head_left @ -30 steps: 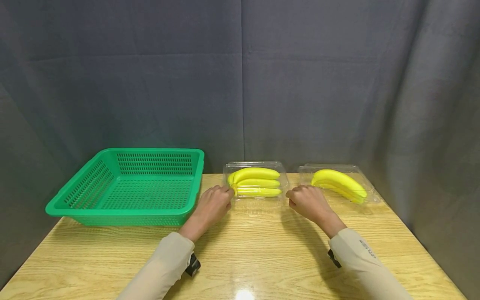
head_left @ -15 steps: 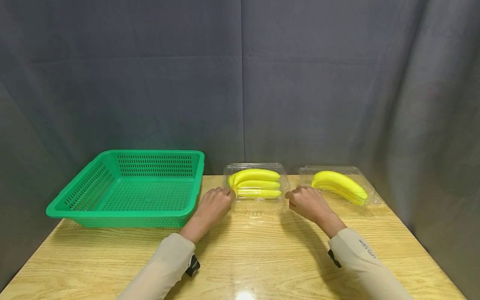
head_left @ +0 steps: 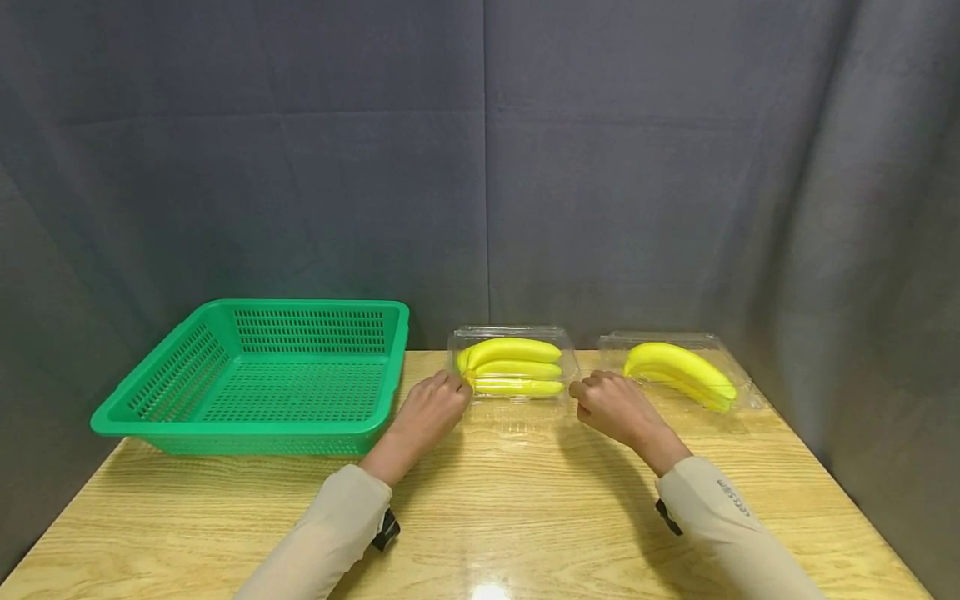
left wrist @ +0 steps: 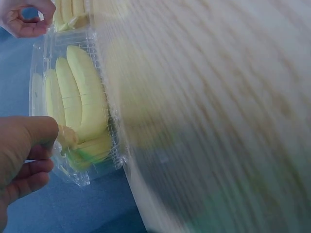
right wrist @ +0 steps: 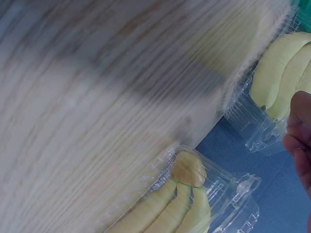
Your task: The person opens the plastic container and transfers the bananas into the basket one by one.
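Note:
A clear plastic clamshell container (head_left: pixel 567 360) with a bunch of yellow bananas (head_left: pixel 517 368) inside lies at the back middle of the table. My left hand (head_left: pixel 431 407) pinches its near left corner; in the left wrist view the left hand (left wrist: pixel 29 155) has thumb and index finger at the clear edge, other fingers curled. At the opposite near corner, my right hand (head_left: pixel 617 406) pinches the edge with curled fingers. The right wrist view shows that hand (right wrist: pixel 302 131) at the right edge of the picture, close to the banana tips.
A second clear container (head_left: pixel 738 367) with bananas (head_left: pixel 678 368) lies to the right, close behind my right hand. A large green perforated basket (head_left: pixel 255 427) stands at the left. Grey curtains (head_left: pixel 480 167) enclose the wooden table (head_left: pixel 510 508) at the back and sides.

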Available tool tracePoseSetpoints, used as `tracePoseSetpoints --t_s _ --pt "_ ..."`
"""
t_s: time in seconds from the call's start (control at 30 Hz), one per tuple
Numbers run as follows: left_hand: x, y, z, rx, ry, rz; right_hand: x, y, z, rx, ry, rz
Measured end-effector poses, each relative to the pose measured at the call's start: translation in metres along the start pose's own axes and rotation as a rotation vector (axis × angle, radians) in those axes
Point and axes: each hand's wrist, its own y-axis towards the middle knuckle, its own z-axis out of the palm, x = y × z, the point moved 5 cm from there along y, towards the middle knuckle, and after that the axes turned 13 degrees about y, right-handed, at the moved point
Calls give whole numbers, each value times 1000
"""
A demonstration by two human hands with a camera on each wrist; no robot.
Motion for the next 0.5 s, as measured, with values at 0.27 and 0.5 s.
tracePoseSetpoints --t_s 0.27,0.5 --pt "-3 1 0 -14 39 31 2 0 2 -43 -27 -52" --pt "-4 2 3 -42 89 45 3 0 3 -71 -30 -68"
